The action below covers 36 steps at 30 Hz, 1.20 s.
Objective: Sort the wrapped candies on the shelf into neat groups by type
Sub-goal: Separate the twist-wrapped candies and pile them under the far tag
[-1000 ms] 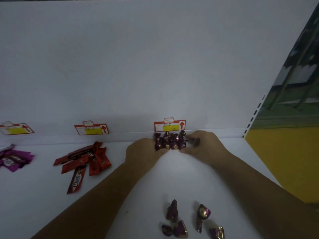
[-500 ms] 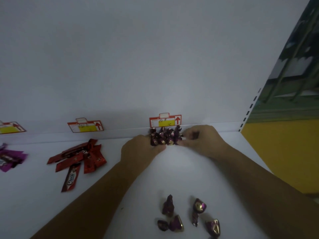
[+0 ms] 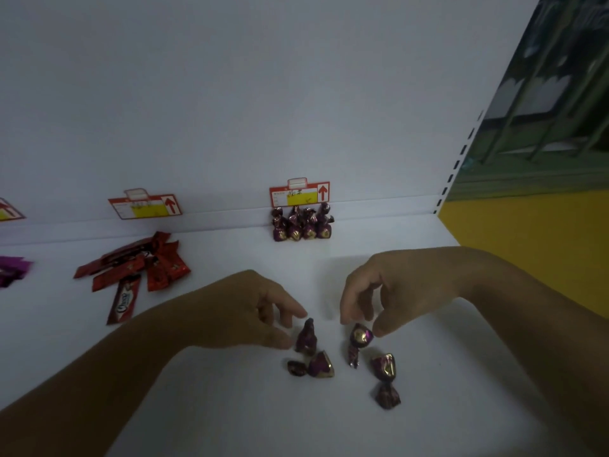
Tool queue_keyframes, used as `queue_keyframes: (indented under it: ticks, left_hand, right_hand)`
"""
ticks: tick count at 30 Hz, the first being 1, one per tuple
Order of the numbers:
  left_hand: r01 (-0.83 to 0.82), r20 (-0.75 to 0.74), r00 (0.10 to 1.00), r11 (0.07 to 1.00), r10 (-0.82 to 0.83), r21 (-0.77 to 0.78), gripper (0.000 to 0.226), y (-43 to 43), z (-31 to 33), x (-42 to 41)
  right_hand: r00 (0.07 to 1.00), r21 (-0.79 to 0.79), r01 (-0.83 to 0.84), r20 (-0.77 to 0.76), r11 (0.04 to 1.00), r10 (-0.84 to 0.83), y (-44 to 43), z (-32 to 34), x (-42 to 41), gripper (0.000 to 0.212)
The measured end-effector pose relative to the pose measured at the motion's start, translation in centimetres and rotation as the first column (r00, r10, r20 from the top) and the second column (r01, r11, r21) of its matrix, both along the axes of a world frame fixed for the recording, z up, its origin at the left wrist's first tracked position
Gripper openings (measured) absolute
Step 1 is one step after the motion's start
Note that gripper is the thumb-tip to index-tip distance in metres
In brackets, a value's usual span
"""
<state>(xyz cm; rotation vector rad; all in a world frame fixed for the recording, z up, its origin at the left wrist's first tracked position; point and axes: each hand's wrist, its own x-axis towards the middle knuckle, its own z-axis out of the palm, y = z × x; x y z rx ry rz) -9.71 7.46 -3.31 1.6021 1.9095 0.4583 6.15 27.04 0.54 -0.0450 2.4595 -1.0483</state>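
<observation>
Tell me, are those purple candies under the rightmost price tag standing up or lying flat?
Standing up: the four purple candies sit side by side against the shelf's back ledge, twisted ends pointing up.

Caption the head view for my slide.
Left hand and right hand reach for loose purple candies on the shelf; a sorted row stands under a price tag, red wrappers lie left.

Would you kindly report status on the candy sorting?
Left hand around upright candy, right hand around gold-topped candy, grip unconfirmed. Four candies lined under tag. Loose candies nearby, nothing blocking.
</observation>
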Motion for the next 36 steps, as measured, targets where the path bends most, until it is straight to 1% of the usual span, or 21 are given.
queue_keyframes:
  ticks: [2, 3, 8, 9, 11, 12, 13, 15, 16, 17, 18, 19, 20, 22, 24, 27, 30, 33, 35, 36]
  left_hand:
    - [0.029, -0.075, 0.997, 0.999, -0.031, -0.020, 0.036, 0.2, -0.2, 0.3]
    - [0.027, -0.084, 0.996, 0.999, -0.029, -0.017, 0.036, 0.3, -0.3, 0.5]
    - [-0.002, -0.044, 0.999, 1.000, 0.002, 0.019, 0.033, 0.2, -0.8, 0.8]
    - [-0.003, -0.040, 0.999, 1.000, 0.004, 0.023, 0.030, 0.3, -0.9, 0.9]
    - [-0.021, -0.039, 0.999, 0.999, 0.022, 0.041, 0.017, 0.4, -0.9, 1.1]
    - [-0.034, -0.040, 0.999, 0.998, 0.036, 0.051, 0.015, 0.4, -0.8, 1.2]
    - [-0.052, -0.044, 0.998, 0.996, 0.055, 0.067, 0.019, 0.4, -0.8, 1.0]
    - [-0.125, -0.069, 0.988, 0.984, 0.135, 0.129, 0.019, 0.3, -1.0, 0.3]
    - [-0.192, -0.082, 0.975, 0.965, 0.209, 0.177, 0.014, 0.3, -1.2, -0.3]
    - [-0.276, -0.098, 0.947, 0.933, 0.304, 0.229, 0.009, 0.3, -1.4, -0.9]
    - [-0.358, -0.117, 0.908, 0.890, 0.402, 0.281, 0.010, 0.5, -1.7, -1.6]
    - [-0.420, -0.137, 0.866, 0.849, 0.480, 0.320, 0.016, 0.7, -2.0, -2.3]
    - [-0.460, -0.153, 0.833, 0.819, 0.532, 0.343, 0.021, 1.2, -2.4, -2.8]
    - [-0.500, -0.165, 0.795, 0.785, 0.583, 0.366, 0.024, 2.3, -2.9, -3.5]
    - [-0.533, -0.142, 0.773, 0.755, 0.618, 0.383, 0.024, 3.4, -3.2, -3.8]
    - [-0.566, -0.099, 0.757, 0.725, 0.646, 0.393, 0.018, 4.3, -3.3, -4.2]
    - [-0.593, -0.072, 0.732, 0.685, 0.678, 0.423, 0.017, 4.4, -3.6, -4.3]
    - [-0.618, -0.024, 0.703, 0.628, 0.711, 0.473, 0.018, 4.4, -4.2, -4.2]
    - [-0.626, -0.010, 0.698, 0.617, 0.716, 0.478, 0.018, 4.4, -4.3, -4.2]
    - [-0.627, -0.005, 0.699, 0.616, 0.715, 0.477, 0.017, 4.5, -4.3, -4.2]
  right_hand:
    - [1.000, 0.014, 0.022, -0.008, 1.000, -0.022, -0.5, -0.3, 0.1, 0.027]
    - [1.000, 0.017, 0.030, -0.006, 0.999, -0.029, -0.7, -0.4, 0.1, 0.026]
    - [1.000, 0.025, 0.018, -0.010, 1.000, -0.018, -0.8, -0.9, 0.1, 0.025]
    - [1.000, 0.025, 0.016, -0.010, 1.000, -0.016, -0.8, -1.0, 0.0, 0.023]
    - [1.000, 0.008, 0.019, -0.013, 1.000, -0.019, -0.6, -1.1, -0.1, 0.017]
    - [0.999, -0.018, 0.030, -0.021, 0.999, -0.031, -0.5, -1.2, -0.1, 0.014]
    - [0.998, -0.053, 0.054, -0.037, 0.997, -0.056, -0.3, -1.4, -0.2, 0.013]
    - [0.978, -0.106, 0.157, -0.121, 0.982, -0.170, 0.1, -1.8, -0.6, 0.010]
    - [0.946, -0.119, 0.246, -0.187, 0.962, -0.265, 0.4, -2.2, -1.0, 0.009]
    - [0.892, -0.133, 0.352, -0.252, 0.926, -0.375, 0.6, -2.6, -1.5, 0.007]
    - [0.823, -0.144, 0.455, -0.307, 0.879, -0.477, 0.8, -3.0, -2.2, 0.007]
    - [0.758, -0.151, 0.535, -0.349, 0.831, -0.551, 0.8, -3.4, -2.8, 0.008]
    - [0.709, -0.166, 0.586, -0.368, 0.793, -0.601, 0.7, -3.9, -3.6, 0.010]
    - [0.653, -0.231, 0.622, -0.374, 0.748, -0.659, 0.0, -4.7, -5.3, 0.013]
    - [0.614, -0.245, 0.632, -0.420, 0.735, -0.668, -0.5, -5.4, -6.8, 0.019]
    - [0.598, -0.119, 0.666, -0.503, 0.736, -0.623, -0.7, -6.3, -7.9, 0.012]
    - [0.568, -0.066, 0.696, -0.559, 0.715, -0.604, -0.8, -7.0, -7.5, 0.007]
    - [0.573, 0.019, 0.678, -0.640, 0.735, -0.512, -1.1, -7.3, -7.4, 0.004]
    - [0.590, 0.091, 0.675, -0.662, 0.732, -0.462, -1.2, -7.2, -7.6, 0.008]
    - [0.590, 0.099, 0.679, -0.663, 0.727, -0.461, -1.2, -7.2, -7.7, 0.010]
